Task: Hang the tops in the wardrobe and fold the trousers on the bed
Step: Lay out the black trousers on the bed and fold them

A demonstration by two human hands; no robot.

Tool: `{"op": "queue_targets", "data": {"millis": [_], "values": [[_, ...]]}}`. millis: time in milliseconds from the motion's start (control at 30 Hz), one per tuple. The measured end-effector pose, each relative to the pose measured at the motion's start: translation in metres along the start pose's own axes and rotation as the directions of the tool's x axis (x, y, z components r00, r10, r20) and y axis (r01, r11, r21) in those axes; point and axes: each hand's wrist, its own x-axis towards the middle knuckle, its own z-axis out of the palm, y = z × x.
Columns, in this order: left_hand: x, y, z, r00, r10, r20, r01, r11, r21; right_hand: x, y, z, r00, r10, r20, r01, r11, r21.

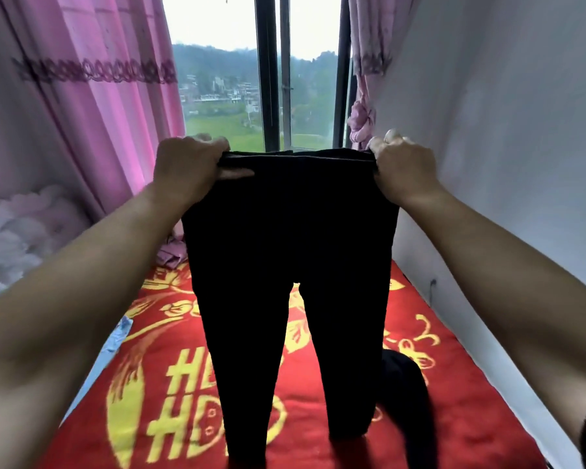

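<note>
Here, the trouser-folding step. The left hand [186,167] and right hand [403,164], fingers curled, grip the waistband ends at 10 and 2 o'clock. The black trousers [290,231] hang spread above the bed [460,394]. Likely next: lay them flat, then fold leg onto leg.

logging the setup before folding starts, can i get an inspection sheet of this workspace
surface: red blanket with yellow print
job's things: black trousers held up unfolded, legs hanging over the blanket
clutter: dark garment on the blanket at right; pink cloth at the blanket's far end; light blue item at left
grippers: left hand and right hand each grip a waistband end
cables: thin dark cord on right wall, unclear
surroundings: window, pink curtains, white wall
</note>
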Motion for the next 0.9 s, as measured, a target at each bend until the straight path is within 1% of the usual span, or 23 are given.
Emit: {"op": "queue_targets", "data": {"millis": [33,100,167,200,233,267,333,367,400,500,633,700,767,800,833,900], "values": [[-0.006,-0.005,0.002,0.999,-0.031,-0.013,0.031,0.999,-0.007,-0.001,-0.006,-0.003,1.000,-0.002,-0.007,0.002,1.000,0.007],[-0.015,-0.007,0.007,0.988,-0.151,-0.020,0.151,0.989,-0.009,-0.001,-0.019,-0.010,0.999,0.002,-0.041,-0.001,1.000,0.029],[-0.015,-0.005,0.010,0.949,-0.315,0.002,0.315,0.949,-0.018,0.004,-0.032,-0.016,0.997,0.042,-0.058,-0.037,0.996,0.075],[-0.015,-0.005,0.011,0.930,-0.367,0.016,0.367,0.929,-0.036,0.008,-0.037,-0.017,0.997,0.066,-0.042,-0.062,0.994,0.093],[-0.015,-0.006,0.013,0.925,-0.379,0.037,0.380,0.923,-0.055,0.011,-0.041,-0.015,0.997,0.075,-0.012,-0.074,0.993,0.092],[-0.018,-0.010,0.017,0.934,-0.351,0.070,0.355,0.933,-0.063,0.014,-0.043,-0.010,0.998,0.059,0.018,-0.060,0.996,0.069],[-0.028,-0.017,0.031,0.961,-0.228,0.160,0.239,0.970,-0.054,0.015,-0.044,0.007,0.999,-0.018,0.051,0.017,1.000,0.010],[-0.034,-0.021,0.041,0.962,-0.177,0.207,0.190,0.981,-0.044,0.013,-0.043,0.018,0.997,-0.051,0.060,0.051,0.999,-0.004],[-0.039,-0.024,0.051,0.956,-0.159,0.247,0.171,0.985,-0.027,0.011,-0.043,0.030,0.995,-0.073,0.063,0.073,0.997,-0.003],[-0.041,-0.027,0.087,0.919,-0.234,0.318,0.224,0.972,0.069,0.016,-0.049,0.065,0.994,-0.088,0.062,0.088,0.996,0.007],[-0.023,-0.038,0.131,0.834,-0.375,0.405,0.355,0.926,0.126,0.042,-0.060,0.108,0.990,-0.102,0.096,0.104,0.994,-0.014],[-0.007,-0.045,0.153,0.793,-0.424,0.437,0.388,0.905,0.173,0.060,-0.064,0.131,0.991,-0.101,0.083,0.102,0.995,-0.008],[0.012,-0.050,0.173,0.762,-0.471,0.445,0.437,0.881,0.183,0.080,-0.066,0.155,0.994,-0.088,0.067,0.088,0.996,0.004],[0.023,-0.053,0.182,0.767,-0.479,0.428,0.449,0.876,0.176,0.092,-0.067,0.166,0.995,-0.078,0.062,0.078,0.997,0.012],[0.033,-0.055,0.189,0.787,-0.472,0.397,0.444,0.880,0.166,0.105,-0.066,0.175,0.996,-0.071,0.058,0.070,0.997,0.022],[0.055,-0.062,0.199,0.851,-0.423,0.311,0.397,0.906,0.144,0.132,-0.064,0.188,0.998,-0.052,0.033,0.050,0.998,0.038]]}}
